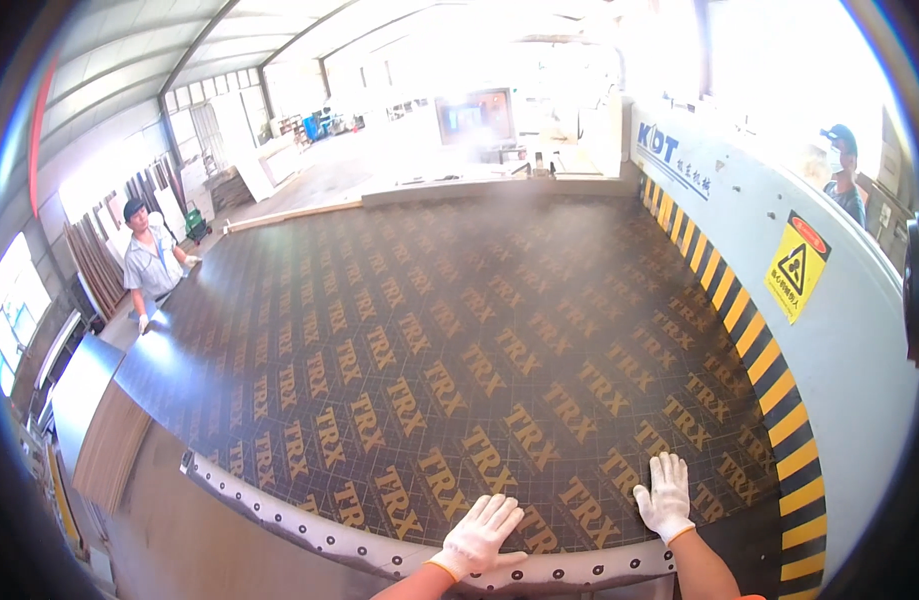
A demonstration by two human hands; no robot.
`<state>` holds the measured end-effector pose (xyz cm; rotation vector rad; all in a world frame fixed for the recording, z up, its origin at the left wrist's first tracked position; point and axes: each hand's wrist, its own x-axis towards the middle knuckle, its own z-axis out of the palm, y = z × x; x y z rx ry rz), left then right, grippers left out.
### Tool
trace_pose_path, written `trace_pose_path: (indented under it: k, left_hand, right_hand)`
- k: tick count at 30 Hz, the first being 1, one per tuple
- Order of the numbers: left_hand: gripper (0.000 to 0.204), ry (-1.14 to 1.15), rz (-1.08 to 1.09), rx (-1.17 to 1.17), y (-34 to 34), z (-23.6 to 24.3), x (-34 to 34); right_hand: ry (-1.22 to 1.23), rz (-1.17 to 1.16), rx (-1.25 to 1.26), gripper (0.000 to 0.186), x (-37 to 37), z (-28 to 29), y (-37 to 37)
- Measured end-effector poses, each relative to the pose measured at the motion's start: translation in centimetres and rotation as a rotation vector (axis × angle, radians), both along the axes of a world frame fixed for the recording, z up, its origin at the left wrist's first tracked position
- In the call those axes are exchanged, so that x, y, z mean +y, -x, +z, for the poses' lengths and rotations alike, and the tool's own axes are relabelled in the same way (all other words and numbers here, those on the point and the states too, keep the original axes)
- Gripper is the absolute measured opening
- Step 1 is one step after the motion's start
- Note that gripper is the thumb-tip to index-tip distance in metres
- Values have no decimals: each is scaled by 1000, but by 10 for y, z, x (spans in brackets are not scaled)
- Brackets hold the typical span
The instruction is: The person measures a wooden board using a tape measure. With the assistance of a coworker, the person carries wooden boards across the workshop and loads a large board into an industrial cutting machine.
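A large dark sheet [349,330] printed all over with repeated gold lettering fills the middle of the view. My left hand [481,535], in a white knit glove, lies palm down near its front edge, fingers stretched out. To its right my right hand [664,497], gloved alike, also presses flat on the sheet with fingers apart. Neither hand grips anything. A light metal ledge with a row of holes [279,522] runs under both wrists along the near edge of the sheet.
A co-worker [151,258] in gloves holds the sheet's left side; another person [841,180] stands beyond the pale machine beam [834,380], which has striped edging and a warning sign [794,268]. Stacked boards [107,440] are at left, a screen [474,115] at back.
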<state>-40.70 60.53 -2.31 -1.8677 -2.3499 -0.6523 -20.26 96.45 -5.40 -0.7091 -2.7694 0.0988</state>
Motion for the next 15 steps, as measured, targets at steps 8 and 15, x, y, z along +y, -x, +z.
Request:
trace_pose_path:
  k: [8, 15]
  left_hand:
    - [77, 30, -17, 25, -1, 2, 2]
    - [83, 45, 10, 52, -4, -8, 1]
  right_hand:
    - [-14, 3, 32, 74, 2, -3, -3]
    - [-25, 24, 92, 70, 2, -2, -2]
